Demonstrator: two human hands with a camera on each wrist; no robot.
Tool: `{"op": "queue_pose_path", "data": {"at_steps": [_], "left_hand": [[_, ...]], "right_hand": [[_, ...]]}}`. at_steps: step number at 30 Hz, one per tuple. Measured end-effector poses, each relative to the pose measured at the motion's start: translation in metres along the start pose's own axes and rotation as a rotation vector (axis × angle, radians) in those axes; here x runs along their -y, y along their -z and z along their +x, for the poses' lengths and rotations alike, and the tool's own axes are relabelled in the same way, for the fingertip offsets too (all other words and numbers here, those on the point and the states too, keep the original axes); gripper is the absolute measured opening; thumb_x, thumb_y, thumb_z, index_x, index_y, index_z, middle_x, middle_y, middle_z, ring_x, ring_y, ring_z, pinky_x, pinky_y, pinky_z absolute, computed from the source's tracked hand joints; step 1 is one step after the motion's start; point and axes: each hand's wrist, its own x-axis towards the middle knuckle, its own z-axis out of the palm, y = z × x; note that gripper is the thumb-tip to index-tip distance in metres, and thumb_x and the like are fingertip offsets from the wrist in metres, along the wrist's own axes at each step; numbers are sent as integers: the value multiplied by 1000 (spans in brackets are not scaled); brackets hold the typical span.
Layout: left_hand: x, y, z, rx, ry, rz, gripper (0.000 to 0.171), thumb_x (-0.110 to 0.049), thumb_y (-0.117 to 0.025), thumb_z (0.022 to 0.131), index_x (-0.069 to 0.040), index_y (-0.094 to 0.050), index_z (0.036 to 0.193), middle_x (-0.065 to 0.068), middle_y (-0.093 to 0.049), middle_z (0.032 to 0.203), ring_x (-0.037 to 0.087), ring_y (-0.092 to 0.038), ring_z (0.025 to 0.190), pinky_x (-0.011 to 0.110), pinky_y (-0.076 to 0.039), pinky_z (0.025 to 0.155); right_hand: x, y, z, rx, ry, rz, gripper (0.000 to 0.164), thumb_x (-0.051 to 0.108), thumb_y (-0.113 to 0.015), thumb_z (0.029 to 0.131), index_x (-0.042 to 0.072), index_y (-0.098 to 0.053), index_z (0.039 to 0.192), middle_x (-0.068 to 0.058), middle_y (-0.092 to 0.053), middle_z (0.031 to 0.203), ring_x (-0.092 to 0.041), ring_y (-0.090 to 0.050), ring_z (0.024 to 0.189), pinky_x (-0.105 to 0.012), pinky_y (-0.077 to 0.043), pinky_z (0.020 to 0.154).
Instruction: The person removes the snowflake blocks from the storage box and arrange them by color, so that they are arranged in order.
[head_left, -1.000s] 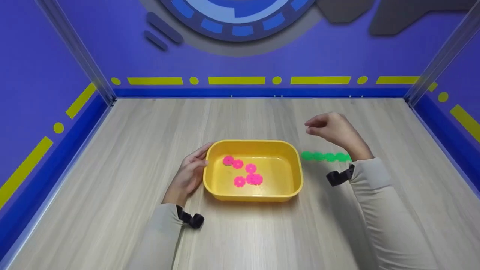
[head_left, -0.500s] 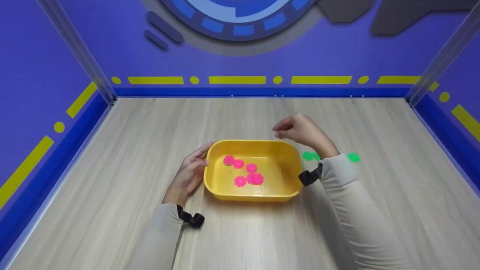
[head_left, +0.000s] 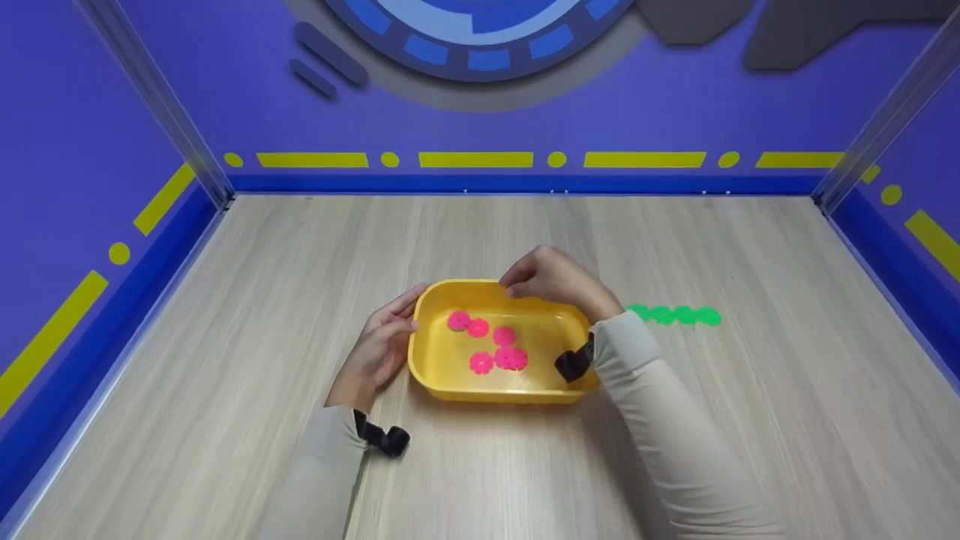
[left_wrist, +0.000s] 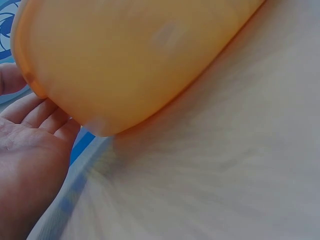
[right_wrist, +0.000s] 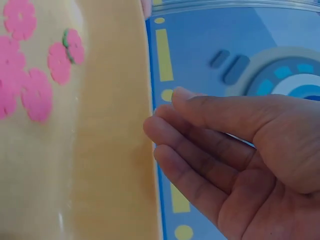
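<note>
A yellow plastic basin (head_left: 448,367) stands on the table, several pink flower-shaped discs (head_left: 503,336) lying flat inside it. My left hand (head_left: 379,349) grips the basin's left end, thumb at the rim and fingers along the outer wall; the left wrist view shows this hand (left_wrist: 32,150) against the basin's side (left_wrist: 125,65). Over the basin's far rim is my right hand (head_left: 559,281), fingers loosely curled. In the right wrist view nothing lies between the thumb and fingers of that hand (right_wrist: 235,155). A bit of green shows under one pink disc (right_wrist: 76,46).
To the right of the basin, a row of green flower-shaped discs (head_left: 682,315) lies on the wooden table (head_left: 300,262), its left end overlapped by my right wrist. Blue-purple panels (head_left: 480,127) enclose the table at the back and both sides.
My right hand has moved left and slightly down, from above the green discs to the basin's far rim. The left hand, basin and pink discs stay in place.
</note>
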Motion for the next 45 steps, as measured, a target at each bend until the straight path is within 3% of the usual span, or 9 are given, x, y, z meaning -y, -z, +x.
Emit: {"op": "queue_pose_path", "data": {"at_steps": [15,32,39,45], "left_hand": [[-1,0,0,11,-1,25,67,13,-41,85,7,-23,149,20,-23,157,28,-27,143,36,-26,118],[0,1,0,12,6,13,65,12,-39,86,5,-24,149,20,-25,156,27,-28,143,37,-25,118],[1,1,1,8,-8,10,66,12,-41,85,7,-25,148,22,-27,155,24,-35,138,36,-27,118],[1,1,1,7,-11,15,65,12,-41,84,8,-25,148,22,-28,154,21,-39,136,36,-27,118]], "right_hand": [[6,-35,24,145,70,-5,27,10,-69,86,4,-72,112,-11,-74,103,-21,-67,91,-32,-57,87],[10,-53,36,156,66,-36,24,8,-67,87,4,-73,110,-11,-73,101,-21,-65,87,-31,-58,85],[9,-59,39,189,122,-79,20,9,-67,88,7,-74,107,-7,-72,96,-16,-59,77,-24,-56,76],[9,-61,38,218,148,-88,19,10,-68,87,8,-75,105,-5,-73,97,-15,-60,78,-26,-57,78]]}}
